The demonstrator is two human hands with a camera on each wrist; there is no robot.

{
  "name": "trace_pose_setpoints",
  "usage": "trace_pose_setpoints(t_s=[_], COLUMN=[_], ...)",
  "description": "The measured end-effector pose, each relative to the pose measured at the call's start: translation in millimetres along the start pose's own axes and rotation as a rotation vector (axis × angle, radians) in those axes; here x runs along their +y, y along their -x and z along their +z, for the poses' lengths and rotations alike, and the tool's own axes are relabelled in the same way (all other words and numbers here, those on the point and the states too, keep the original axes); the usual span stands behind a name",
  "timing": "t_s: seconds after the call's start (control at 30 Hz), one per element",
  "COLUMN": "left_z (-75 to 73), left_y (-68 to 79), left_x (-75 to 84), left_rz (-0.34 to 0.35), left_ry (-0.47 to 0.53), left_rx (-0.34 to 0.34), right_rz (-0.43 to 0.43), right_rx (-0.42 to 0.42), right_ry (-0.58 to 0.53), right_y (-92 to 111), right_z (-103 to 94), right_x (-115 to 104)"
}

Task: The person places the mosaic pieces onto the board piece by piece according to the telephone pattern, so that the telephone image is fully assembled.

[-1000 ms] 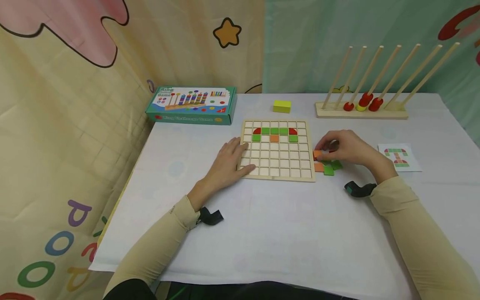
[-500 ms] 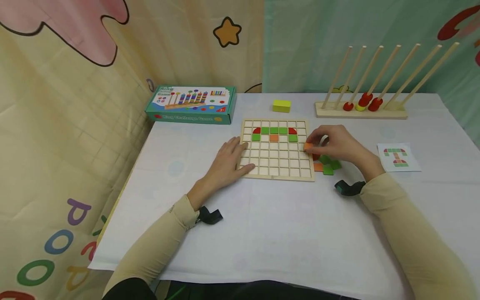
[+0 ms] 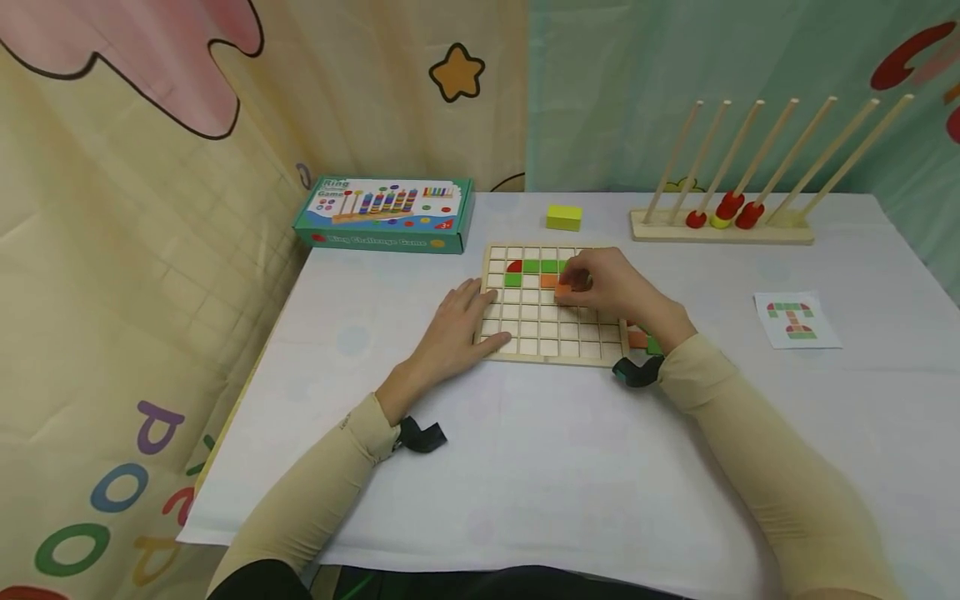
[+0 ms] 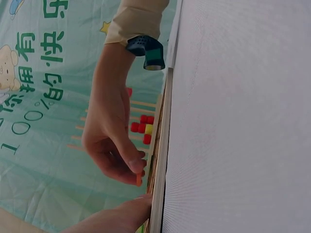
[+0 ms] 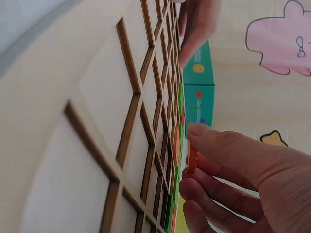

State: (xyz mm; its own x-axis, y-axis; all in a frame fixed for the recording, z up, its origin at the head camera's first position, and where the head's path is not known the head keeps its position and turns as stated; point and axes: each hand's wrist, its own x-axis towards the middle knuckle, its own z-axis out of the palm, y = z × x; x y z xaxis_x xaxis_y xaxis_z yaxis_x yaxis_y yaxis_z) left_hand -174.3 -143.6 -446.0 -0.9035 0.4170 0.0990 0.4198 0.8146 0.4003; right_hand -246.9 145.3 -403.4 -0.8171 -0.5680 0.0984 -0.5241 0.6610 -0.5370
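Note:
My right hand (image 3: 617,287) pinches an orange square tile (image 5: 193,158) between thumb and fingers, close over the wooden grid board (image 3: 551,361). In the head view this tile overlaps the cells just below and right of an orange tile (image 3: 549,282) lying in the board. A row of green tiles (image 3: 531,267) and a red quarter-circle tile (image 3: 514,267) also fill cells; the row's right end is hidden behind the hand. My left hand (image 3: 450,329) rests with spread fingers on the board's left edge. By the right edge lie loose orange and green tiles (image 3: 637,339), partly covered by the right wrist.
A printed pattern card (image 3: 798,321) lies at the right. Behind the board stand a yellow block (image 3: 564,217) and a wooden peg rack (image 3: 720,231) with several red and yellow beads. At the back left is a green game box (image 3: 386,215).
My right hand has picked the orange tile from the loose pile and carried it left, over the board's middle. The left hand has stayed on the board's edge.

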Motion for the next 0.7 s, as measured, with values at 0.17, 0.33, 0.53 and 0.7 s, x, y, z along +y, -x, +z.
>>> trace_pose_setpoints(t_s=[0.17,0.33,0.53,0.7], left_z=[-0.7,-0.9,0.2,0.3], left_y=[0.3,-0.3,-1.2,-1.5], left_x=[0.4,0.1,-1.0,-0.6], left_rz=[-0.001,-0.003,-0.005,-0.007], left_ry=[0.0,-0.003,-0.011,-0.009], left_rx=[-0.003,-0.004,-0.004,-0.008], right_rz=[0.014,-0.008,-0.004,0.007], right_rx=[-0.024,-0.017,0.015,0.031], right_ry=[0.009,0.011,-0.004,-0.013], right_y=[-7.5,-8.6,-8.1,-7.7], right_z=[8.9,14.0,17.4,18.8], right_x=[-8.8,-10.6,-12.0,-12.7])
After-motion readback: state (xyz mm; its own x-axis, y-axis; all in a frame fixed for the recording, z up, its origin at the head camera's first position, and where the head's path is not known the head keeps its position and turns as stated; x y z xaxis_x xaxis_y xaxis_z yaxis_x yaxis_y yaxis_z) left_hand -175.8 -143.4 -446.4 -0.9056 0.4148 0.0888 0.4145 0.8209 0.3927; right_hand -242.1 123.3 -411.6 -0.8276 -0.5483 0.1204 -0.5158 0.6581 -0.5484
